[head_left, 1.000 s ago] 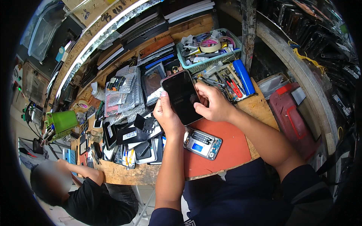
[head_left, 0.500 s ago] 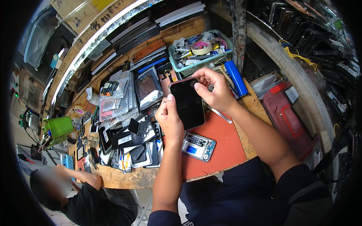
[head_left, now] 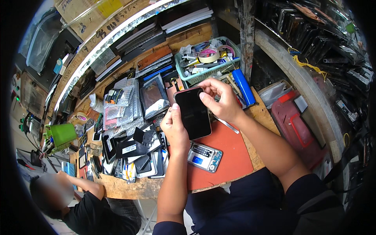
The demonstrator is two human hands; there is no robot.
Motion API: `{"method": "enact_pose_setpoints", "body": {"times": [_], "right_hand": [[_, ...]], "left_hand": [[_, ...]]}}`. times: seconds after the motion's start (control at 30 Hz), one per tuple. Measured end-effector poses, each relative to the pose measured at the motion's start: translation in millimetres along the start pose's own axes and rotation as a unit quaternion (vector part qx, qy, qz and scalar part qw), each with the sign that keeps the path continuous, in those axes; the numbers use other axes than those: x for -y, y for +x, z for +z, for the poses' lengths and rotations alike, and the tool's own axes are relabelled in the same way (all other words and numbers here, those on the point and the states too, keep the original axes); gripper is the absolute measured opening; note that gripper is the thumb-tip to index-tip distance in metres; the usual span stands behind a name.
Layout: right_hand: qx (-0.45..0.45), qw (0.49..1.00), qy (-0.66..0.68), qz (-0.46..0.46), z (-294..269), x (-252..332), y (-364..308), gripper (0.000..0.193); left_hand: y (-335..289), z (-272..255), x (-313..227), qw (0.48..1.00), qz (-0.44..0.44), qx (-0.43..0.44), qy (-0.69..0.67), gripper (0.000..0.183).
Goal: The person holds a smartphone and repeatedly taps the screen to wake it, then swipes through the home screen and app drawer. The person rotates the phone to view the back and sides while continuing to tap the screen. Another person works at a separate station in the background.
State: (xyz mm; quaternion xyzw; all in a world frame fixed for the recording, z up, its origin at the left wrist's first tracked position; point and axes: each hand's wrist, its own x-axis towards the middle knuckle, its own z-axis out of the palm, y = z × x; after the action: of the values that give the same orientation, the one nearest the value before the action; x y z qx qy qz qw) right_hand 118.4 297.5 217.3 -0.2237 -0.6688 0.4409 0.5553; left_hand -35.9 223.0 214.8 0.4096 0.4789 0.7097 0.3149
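Observation:
A smartphone [head_left: 192, 115] with a dark screen is held upright in front of me, above a red-brown mat [head_left: 231, 154]. My left hand [head_left: 175, 127] grips its left edge, the thumb lying on the screen side. At the top right corner my right hand [head_left: 221, 100] has its thumb against the phone and its fingers curled behind. Below, on the mat, lies an opened phone [head_left: 205, 157] with its battery and circuit board showing. A thin metal tool [head_left: 228, 126] rests near the mat's right side, under my right forearm.
Phone parts and screens [head_left: 137, 150] are heaped to the left, with bubble-wrap bags [head_left: 123, 103] behind. A green basket [head_left: 207, 72] of tapes and tubes stands at the back beside a blue cylinder [head_left: 243, 87]. Another person [head_left: 94, 207] sits at lower left. A red case [head_left: 299, 123] is at right.
The view has shifted slightly, so the bench and opened phone appear a little lower and further left. My grip on the smartphone looks the same.

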Motion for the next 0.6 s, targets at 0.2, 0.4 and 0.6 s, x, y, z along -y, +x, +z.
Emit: {"method": "enact_pose_setpoints", "body": {"times": [0.2,0.4,0.6], "right_hand": [[-0.002,1.0,0.028,0.011,4,-2,3,0.021],[0.08,0.996,0.004,0.029,20,-11,-9,0.02],[0.095,0.994,-0.018,0.046,28,-1,-14,0.027]], "left_hand": [[6,-12,9,1.0,0.005,0.008,-0.002,0.033],[9,-12,-1,0.997,-0.003,-0.031,-0.068,0.034],[10,-15,-3,0.995,-0.004,-0.039,-0.094,0.034]]}}
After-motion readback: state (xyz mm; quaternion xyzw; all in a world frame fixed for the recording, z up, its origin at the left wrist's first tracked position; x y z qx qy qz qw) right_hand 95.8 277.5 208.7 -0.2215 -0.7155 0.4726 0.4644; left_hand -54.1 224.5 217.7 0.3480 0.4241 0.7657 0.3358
